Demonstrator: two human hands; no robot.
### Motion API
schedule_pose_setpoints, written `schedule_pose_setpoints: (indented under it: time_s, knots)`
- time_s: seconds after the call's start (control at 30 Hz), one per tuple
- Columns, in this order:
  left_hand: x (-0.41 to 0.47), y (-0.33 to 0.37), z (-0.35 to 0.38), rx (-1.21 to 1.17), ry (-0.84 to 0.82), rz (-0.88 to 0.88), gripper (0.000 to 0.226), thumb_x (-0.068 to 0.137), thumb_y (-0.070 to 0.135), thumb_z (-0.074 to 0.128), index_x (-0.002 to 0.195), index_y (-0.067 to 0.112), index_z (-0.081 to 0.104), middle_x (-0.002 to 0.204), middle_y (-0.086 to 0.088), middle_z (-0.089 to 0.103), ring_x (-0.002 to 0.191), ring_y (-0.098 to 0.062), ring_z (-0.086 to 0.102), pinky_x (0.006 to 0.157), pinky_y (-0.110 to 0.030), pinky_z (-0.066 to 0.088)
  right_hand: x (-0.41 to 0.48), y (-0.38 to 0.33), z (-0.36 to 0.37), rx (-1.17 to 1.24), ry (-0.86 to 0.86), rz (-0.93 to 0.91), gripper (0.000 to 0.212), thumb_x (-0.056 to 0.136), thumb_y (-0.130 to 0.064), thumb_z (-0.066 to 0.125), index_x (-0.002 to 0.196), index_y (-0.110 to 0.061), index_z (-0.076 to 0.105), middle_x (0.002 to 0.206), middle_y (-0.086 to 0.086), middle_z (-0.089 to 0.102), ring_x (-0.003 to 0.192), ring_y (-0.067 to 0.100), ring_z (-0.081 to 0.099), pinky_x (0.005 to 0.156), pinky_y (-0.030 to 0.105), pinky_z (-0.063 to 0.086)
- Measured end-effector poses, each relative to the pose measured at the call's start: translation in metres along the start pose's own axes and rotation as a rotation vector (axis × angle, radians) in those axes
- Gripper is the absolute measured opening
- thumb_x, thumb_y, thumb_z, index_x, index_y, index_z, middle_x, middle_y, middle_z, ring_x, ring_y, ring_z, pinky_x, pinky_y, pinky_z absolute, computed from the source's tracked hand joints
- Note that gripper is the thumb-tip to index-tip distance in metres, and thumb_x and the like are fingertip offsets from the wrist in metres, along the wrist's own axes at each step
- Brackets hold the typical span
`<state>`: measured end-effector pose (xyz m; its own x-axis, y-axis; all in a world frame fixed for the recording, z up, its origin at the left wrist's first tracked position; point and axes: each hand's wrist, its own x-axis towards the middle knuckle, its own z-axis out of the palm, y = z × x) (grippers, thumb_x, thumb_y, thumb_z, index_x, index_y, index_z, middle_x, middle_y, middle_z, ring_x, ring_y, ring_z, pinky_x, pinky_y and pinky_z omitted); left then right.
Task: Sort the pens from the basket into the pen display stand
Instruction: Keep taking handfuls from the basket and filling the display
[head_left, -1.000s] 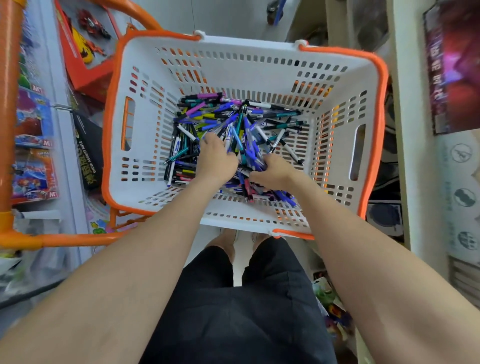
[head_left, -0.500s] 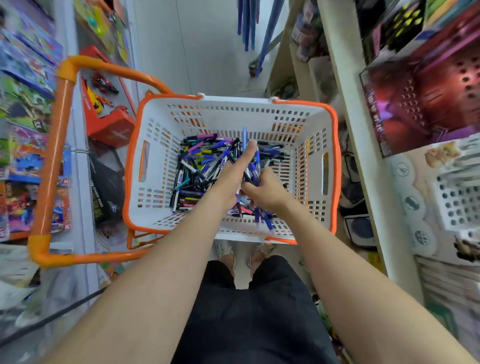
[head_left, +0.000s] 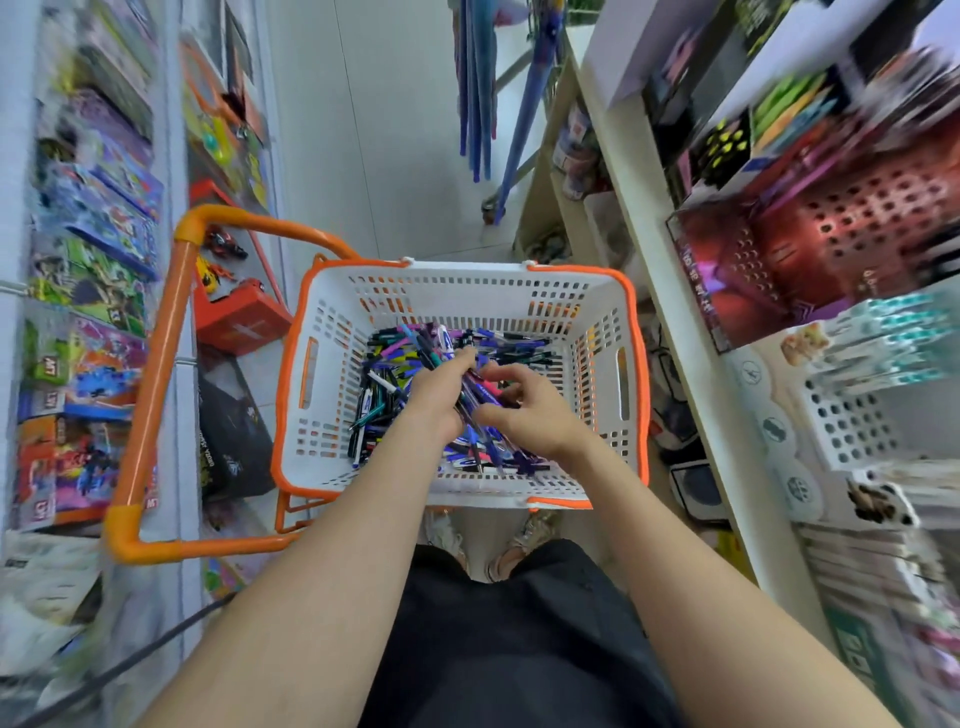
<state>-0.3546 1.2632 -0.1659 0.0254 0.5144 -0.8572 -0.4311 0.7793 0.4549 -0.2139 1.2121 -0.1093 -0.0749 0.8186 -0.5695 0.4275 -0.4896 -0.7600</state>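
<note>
A white slotted basket (head_left: 467, 291) with an orange rim stands in front of me, and a heap of pens (head_left: 395, 374) in blue, purple, teal and black covers its bottom. My left hand (head_left: 436, 392) is over the heap and grips a bunch of pens (head_left: 441, 345) that stick out past its fingers. My right hand (head_left: 519, 410) is beside it with fingers curled around purple and blue pens (head_left: 483, 395). A white perforated pen display stand (head_left: 852, 426) sits on the shelf at the right, with rows of packed pens (head_left: 883, 338) above it.
An orange tubular cart handle (head_left: 156, 384) frames the basket's left side. Toy boxes (head_left: 83, 291) line the left wall. A cream shelf unit (head_left: 670, 322) full of goods runs along the right. Blue poles (head_left: 478, 88) hang ahead over the pale floor.
The view has pulled up and back from the basket. My left hand has gathered a bunch of pens and lifted it, and my right hand has risen beside it, fingers spread over pens.
</note>
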Motion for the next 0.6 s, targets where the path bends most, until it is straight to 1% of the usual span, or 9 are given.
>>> schedule_pose_setpoints:
  time_s: [0.1,0.17,0.2,0.23,0.33,0.4,0.47,0.53,0.6]
  knots:
    - [-0.002,0.005,-0.004,-0.015,0.037,0.016,0.037,0.103,0.028,0.071,0.129,0.005,0.057,0.079,-0.011,0.077,0.064,-0.023,0.074,0.059,-0.039,0.060,-0.009,0.003,-0.006,0.158,0.139,0.100,0.024,0.101,-0.019,0.067,0.122,-0.009,0.071,0.104,0.007,0.073,0.080,0.010,0.064,0.065,0.021,0.050]
    - [-0.004,0.004,-0.004,0.008,0.089,0.063,0.029,0.102,0.029,0.070,0.118,0.005,0.064,0.076,-0.008,0.076,0.069,-0.024,0.070,0.071,-0.045,0.060,-0.013,0.006,-0.006,0.190,0.156,0.128,0.022,0.103,-0.015,0.061,0.116,-0.007,0.076,0.102,0.003,0.073,0.083,0.008,0.064,0.067,0.020,0.050]
    - [-0.006,0.004,-0.003,0.019,0.122,0.108,0.024,0.102,0.028,0.069,0.110,0.004,0.068,0.074,-0.007,0.075,0.072,-0.024,0.069,0.080,-0.048,0.059,-0.013,0.008,-0.005,0.181,0.175,0.137,0.022,0.102,-0.012,0.060,0.115,-0.009,0.077,0.101,0.003,0.074,0.081,0.008,0.063,0.065,0.018,0.048]
    - [-0.009,0.005,-0.001,0.022,0.159,0.154,0.022,0.102,0.025,0.067,0.101,0.004,0.068,0.070,-0.007,0.074,0.072,-0.024,0.067,0.081,-0.047,0.057,-0.013,0.009,-0.004,0.180,0.199,0.141,0.023,0.100,-0.009,0.059,0.112,-0.010,0.078,0.099,0.004,0.075,0.078,0.010,0.061,0.062,0.017,0.046]
    - [-0.019,0.010,0.005,-0.012,0.223,0.306,0.026,0.103,0.018,0.064,0.081,0.005,0.061,0.061,-0.010,0.066,0.053,-0.021,0.062,0.060,-0.035,0.054,-0.012,0.009,0.005,0.228,0.289,0.155,0.024,0.100,-0.008,0.058,0.106,-0.011,0.080,0.087,0.001,0.075,0.074,0.012,0.062,0.065,0.023,0.048]
    - [-0.028,0.016,0.010,-0.007,0.252,0.376,0.023,0.102,0.018,0.063,0.084,0.004,0.059,0.058,-0.008,0.064,0.049,-0.020,0.061,0.053,-0.031,0.054,-0.013,0.009,0.012,0.208,0.364,0.166,0.027,0.103,-0.013,0.055,0.105,-0.007,0.081,0.087,0.003,0.077,0.079,0.015,0.067,0.076,0.031,0.053]
    - [-0.038,0.024,0.016,-0.004,0.247,0.437,0.015,0.101,0.017,0.062,0.094,0.003,0.060,0.057,-0.007,0.063,0.048,-0.018,0.060,0.054,-0.030,0.054,-0.015,0.006,0.017,0.196,0.423,0.167,0.032,0.104,-0.017,0.053,0.105,0.003,0.078,0.088,0.012,0.077,0.083,0.022,0.070,0.087,0.040,0.056]
    - [-0.052,0.030,0.023,0.034,0.221,0.504,0.014,0.099,0.017,0.062,0.096,0.004,0.058,0.055,-0.006,0.061,0.047,-0.017,0.059,0.053,-0.030,0.054,-0.017,0.002,0.021,0.306,0.418,0.200,0.033,0.104,-0.020,0.051,0.111,0.000,0.077,0.108,0.019,0.078,0.099,0.025,0.072,0.097,0.046,0.057]
    - [-0.068,0.035,0.032,0.072,0.159,0.550,0.020,0.100,0.021,0.065,0.092,0.004,0.058,0.055,-0.007,0.061,0.049,-0.020,0.060,0.054,-0.032,0.057,-0.015,-0.007,0.024,0.510,0.356,0.272,0.033,0.101,-0.022,0.051,0.114,-0.007,0.077,0.112,0.022,0.077,0.092,0.025,0.070,0.086,0.041,0.059]
